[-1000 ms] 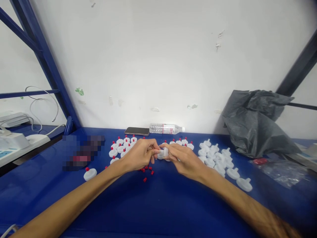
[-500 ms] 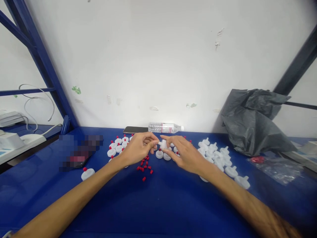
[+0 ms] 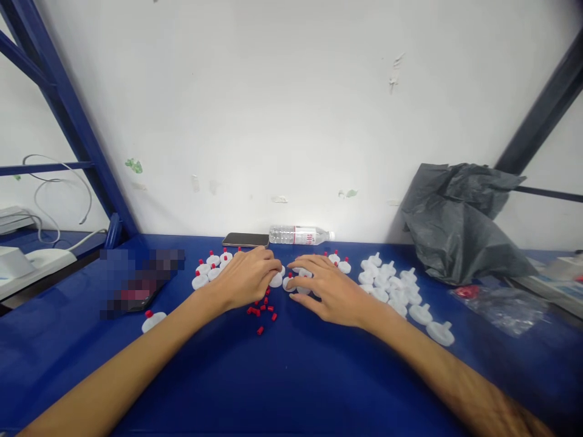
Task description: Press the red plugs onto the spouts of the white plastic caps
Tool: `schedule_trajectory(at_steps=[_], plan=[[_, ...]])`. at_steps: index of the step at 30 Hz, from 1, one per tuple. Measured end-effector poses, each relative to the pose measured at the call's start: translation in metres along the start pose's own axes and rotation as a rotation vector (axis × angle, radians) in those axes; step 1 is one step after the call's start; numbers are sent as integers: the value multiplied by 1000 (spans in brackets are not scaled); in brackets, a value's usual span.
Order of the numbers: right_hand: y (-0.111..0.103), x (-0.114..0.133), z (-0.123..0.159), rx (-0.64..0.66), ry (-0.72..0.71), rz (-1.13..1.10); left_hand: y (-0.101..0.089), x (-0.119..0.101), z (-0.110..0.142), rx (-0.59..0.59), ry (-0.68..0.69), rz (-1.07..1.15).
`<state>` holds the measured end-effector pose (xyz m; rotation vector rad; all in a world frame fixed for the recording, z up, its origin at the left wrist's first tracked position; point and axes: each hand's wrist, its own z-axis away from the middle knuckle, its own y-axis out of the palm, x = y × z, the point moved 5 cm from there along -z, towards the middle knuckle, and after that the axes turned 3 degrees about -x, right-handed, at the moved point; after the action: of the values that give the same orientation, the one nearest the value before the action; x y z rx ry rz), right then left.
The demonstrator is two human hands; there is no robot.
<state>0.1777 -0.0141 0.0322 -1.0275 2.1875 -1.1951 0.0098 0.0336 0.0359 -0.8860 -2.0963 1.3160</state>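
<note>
My left hand (image 3: 252, 274) has its fingers closed together at the top of a white round spouted piece (image 3: 276, 280), which is at table height; its spout is hidden by the fingers. Fingers apart, my right hand (image 3: 330, 290) is over white round pieces, and its fingertips are near one with a red cap (image 3: 288, 283). Loose small red caps (image 3: 260, 311) lie just in front of my left hand. More red-capped white pieces (image 3: 214, 260) stand to the left of it. White pieces with bare spouts (image 3: 387, 282) are gathered to the right of my right hand.
Against the wall lie a phone (image 3: 246, 240) and a plastic bottle (image 3: 300, 235) on its side. A grey plastic bag (image 3: 460, 224) and a clear bag (image 3: 505, 309) are at right. One capped piece (image 3: 153, 320) stands apart at left, near a blurred-out object (image 3: 141, 285).
The white piece held up between both hands has come down to the table with my left hand. My right hand has let go, and its fingers have spread.
</note>
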Motion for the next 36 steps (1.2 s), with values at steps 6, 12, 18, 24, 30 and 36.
schedule_trajectory(at_steps=[6,12,18,24,30,36], plan=[[12,-6,4,11,6,70,6,-1,-1,49,15,-10],[10,-15,4,15,34,92,12,-1,0,71,6,5],[-30,-39,1,-31,226,145,-1,4,-1,5,-80,20],[-64,-76,19,298,654,15,-1,14,3,142,-176,-83],[-63,-80,45,596,767,-305,4,14,4,214,-168,-168],[-45,-78,54,669,726,-383,10,19,6,206,-163,-171]])
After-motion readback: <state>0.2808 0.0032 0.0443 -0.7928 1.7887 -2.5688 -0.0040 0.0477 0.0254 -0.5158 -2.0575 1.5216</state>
